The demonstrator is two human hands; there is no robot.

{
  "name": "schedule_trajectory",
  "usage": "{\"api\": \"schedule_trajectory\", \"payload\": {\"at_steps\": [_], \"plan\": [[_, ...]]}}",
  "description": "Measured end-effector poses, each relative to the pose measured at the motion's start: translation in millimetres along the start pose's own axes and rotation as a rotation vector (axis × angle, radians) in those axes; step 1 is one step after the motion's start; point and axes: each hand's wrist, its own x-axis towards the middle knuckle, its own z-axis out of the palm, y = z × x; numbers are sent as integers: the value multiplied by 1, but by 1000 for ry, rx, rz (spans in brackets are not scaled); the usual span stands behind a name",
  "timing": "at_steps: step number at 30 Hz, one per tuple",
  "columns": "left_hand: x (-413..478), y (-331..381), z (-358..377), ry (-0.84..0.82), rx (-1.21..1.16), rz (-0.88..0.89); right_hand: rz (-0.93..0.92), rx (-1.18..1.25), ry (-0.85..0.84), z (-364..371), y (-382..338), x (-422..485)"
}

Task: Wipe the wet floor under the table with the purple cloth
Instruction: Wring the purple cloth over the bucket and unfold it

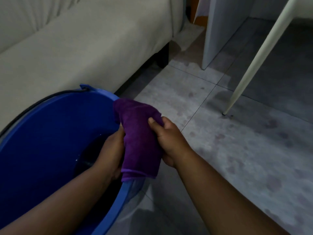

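The purple cloth (140,139) is bunched into a thick roll and held over the right rim of a blue bucket (50,133). My left hand (110,153) grips its left side, above the water inside the bucket. My right hand (167,141) grips its right side, thumb pressed on top. The grey tiled floor (228,133) to the right shows dark wet patches and damp blotches around a slanted white table leg (250,65).
A light beige sofa (76,48) stands close behind the bucket on the left. A pale grey cabinet panel (215,39) rises at the upper right, next to the table leg. The bucket has a dark wire handle (33,104) lying on its rim.
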Motion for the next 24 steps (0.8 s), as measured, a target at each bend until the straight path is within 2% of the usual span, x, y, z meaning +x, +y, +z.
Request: {"api": "schedule_trajectory", "payload": {"at_steps": [2,4,8,10,14,17,21,24], "plan": [[-30,5,-5,-57,-86,29,-67,-7,50,-3,-10,-4],[-63,14,-7,-14,-52,140,-171,-51,95,-9,-26,-12],[-95,58,-8,88,-193,348,-346,-178,180,-36,-67,-35],[-104,81,1,63,-181,443,-381,-201,187,-53,-87,-50],[-119,96,73,-160,-69,519,-388,-189,243,-120,-117,-108],[-124,82,150,-416,106,482,-392,-179,347,-189,-120,-169],[-140,33,236,-845,268,335,-333,-167,564,-277,-88,-255],[-158,-13,287,-1047,386,255,-248,-118,725,-330,-37,-307]]}}
